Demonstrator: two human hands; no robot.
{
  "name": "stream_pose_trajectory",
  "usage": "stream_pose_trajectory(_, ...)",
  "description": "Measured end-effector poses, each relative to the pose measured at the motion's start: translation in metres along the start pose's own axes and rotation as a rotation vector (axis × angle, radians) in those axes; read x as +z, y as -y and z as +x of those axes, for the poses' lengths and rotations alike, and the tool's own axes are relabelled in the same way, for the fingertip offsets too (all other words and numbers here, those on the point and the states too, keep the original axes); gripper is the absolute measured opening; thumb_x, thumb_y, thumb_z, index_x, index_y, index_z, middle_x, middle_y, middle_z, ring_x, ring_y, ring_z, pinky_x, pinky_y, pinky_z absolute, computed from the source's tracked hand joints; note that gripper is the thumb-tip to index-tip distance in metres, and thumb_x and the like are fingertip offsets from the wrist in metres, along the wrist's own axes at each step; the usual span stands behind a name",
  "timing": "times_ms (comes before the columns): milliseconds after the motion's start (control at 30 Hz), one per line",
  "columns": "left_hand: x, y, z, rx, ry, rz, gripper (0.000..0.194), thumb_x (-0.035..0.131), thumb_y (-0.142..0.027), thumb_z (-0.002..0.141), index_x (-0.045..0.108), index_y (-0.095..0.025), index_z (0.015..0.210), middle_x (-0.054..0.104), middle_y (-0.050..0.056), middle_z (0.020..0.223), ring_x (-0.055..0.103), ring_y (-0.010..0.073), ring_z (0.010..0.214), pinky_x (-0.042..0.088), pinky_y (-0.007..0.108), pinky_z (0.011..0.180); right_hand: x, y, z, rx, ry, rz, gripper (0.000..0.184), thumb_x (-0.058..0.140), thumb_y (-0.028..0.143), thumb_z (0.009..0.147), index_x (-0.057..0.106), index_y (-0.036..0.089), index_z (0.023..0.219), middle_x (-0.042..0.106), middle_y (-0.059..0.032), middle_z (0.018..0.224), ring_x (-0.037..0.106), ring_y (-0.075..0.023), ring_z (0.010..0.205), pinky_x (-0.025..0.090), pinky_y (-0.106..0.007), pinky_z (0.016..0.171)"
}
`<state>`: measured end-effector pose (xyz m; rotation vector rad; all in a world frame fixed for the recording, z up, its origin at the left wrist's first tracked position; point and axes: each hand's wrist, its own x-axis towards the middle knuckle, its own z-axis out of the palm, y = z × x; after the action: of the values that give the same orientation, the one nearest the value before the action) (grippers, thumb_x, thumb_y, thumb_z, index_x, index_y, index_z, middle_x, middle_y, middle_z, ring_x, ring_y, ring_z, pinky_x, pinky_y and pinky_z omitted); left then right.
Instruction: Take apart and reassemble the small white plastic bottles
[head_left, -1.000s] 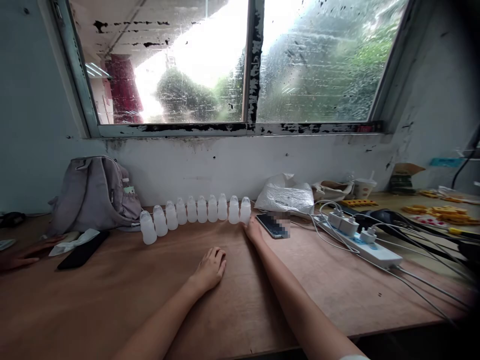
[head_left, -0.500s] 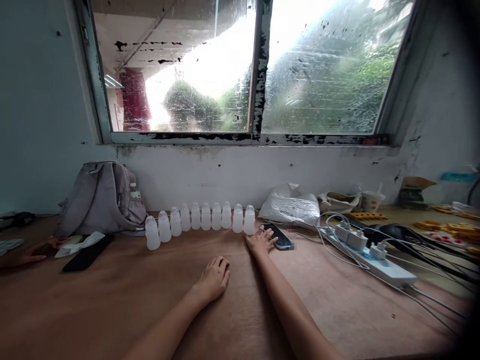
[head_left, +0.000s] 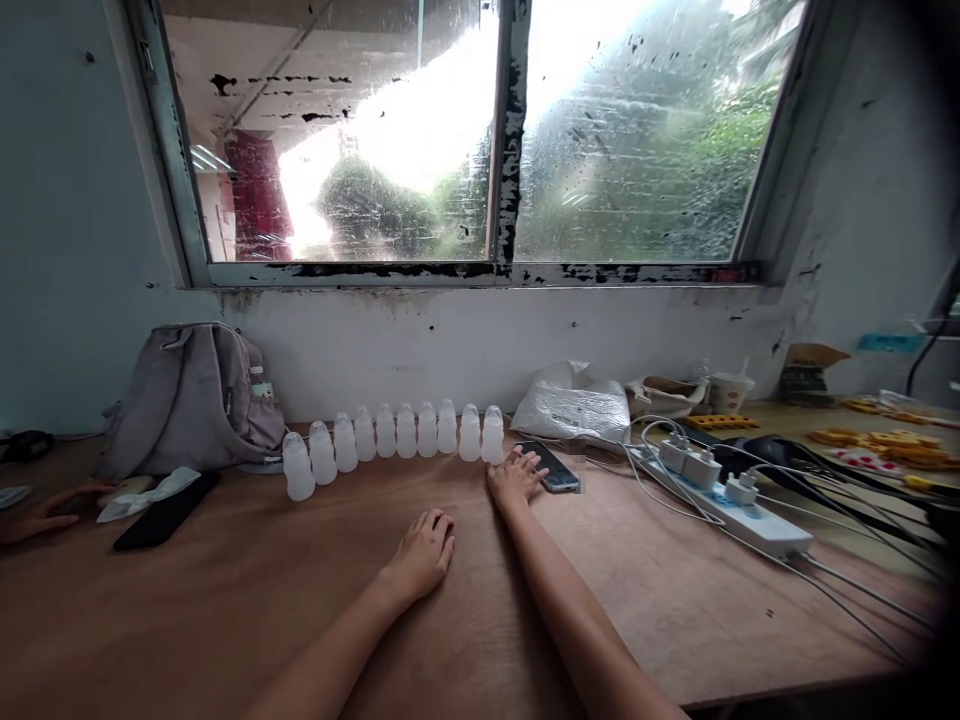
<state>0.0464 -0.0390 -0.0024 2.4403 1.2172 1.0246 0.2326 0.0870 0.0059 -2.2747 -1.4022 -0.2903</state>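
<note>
My left hand [head_left: 424, 550] rests palm down on the brown table [head_left: 300, 600], fingers lying loosely together and slightly bent, with nothing seen in it. Farther forward, my right hand [head_left: 517, 478] lies on the table with its fingers spread. Its fingertips reach the near left edge of a dark smartphone [head_left: 553, 468]; whether they press on it I cannot tell. Several frosted white baby bottles with clear domed caps stand upright in a curved row. The rightmost bottle [head_left: 493, 435] is just beyond my right hand, and the leftmost bottle [head_left: 298, 468] stands nearer to me.
A grey backpack [head_left: 191, 400] leans at the back left. Another person's hand [head_left: 56, 510] lies near a white tissue [head_left: 150, 495] and a black phone [head_left: 166, 512]. To the right are a silvery plastic bag [head_left: 574, 405], a power strip [head_left: 757, 522] with cables, and a cup [head_left: 730, 392].
The view has turned slightly right, so the background sits a little farther left. Both hands stay in nearly the same places on the table. The bottles stand as before.
</note>
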Motion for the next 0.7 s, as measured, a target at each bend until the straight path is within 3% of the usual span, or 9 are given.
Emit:
stream_pose_trajectory(167,0.001,0.002,0.0,0.035,-0.045,0.003,0.025,0.039,-0.032,0.081,0.054,-0.021,0.098,0.053,0.009,0.101,0.049,0.0226,0.095,0.038,0.035,0.085,-0.009,0.0,-0.009,-0.111,-0.07,0.009,0.044,0.04,0.024,0.079,0.04,0.0,0.116,0.043,-0.0275,0.115,0.039,-0.0349,0.108,0.025,-0.049,0.086)
stream_pose_trajectory(300,-0.003,-0.002,0.0,0.017,0.012,0.049,0.026,0.037,-0.032,0.083,0.052,-0.02,0.101,0.051,0.009,0.104,0.048,0.0216,0.098,0.037,0.036,0.087,-0.013,0.002,-0.009,-0.223,0.062,0.034,0.029,0.035,0.016,0.08,0.053,0.004,0.099,0.055,-0.0218,0.098,0.052,-0.0277,0.095,0.034,-0.038,0.081)
stream_pose_trajectory(433,-0.008,-0.008,0.001,-0.017,0.123,0.184,0.03,0.032,-0.029,0.085,0.048,-0.017,0.106,0.048,0.01,0.11,0.044,0.0206,0.103,0.035,0.036,0.09,-0.012,0.002,-0.007,-0.241,0.162,0.041,0.026,0.036,0.022,0.082,0.059,0.01,0.085,0.062,-0.0149,0.082,0.06,-0.0223,0.078,0.041,-0.03,0.068)
stream_pose_trajectory(700,-0.008,-0.011,0.001,-0.018,0.147,0.258,0.03,0.03,-0.028,0.085,0.047,-0.016,0.107,0.048,0.009,0.11,0.044,0.0197,0.102,0.035,0.034,0.092,-0.017,0.002,-0.009,-0.248,0.13,0.033,0.031,0.032,0.031,0.086,0.051,0.011,0.1,0.06,-0.0162,0.095,0.06,-0.0226,0.085,0.042,-0.03,0.068)
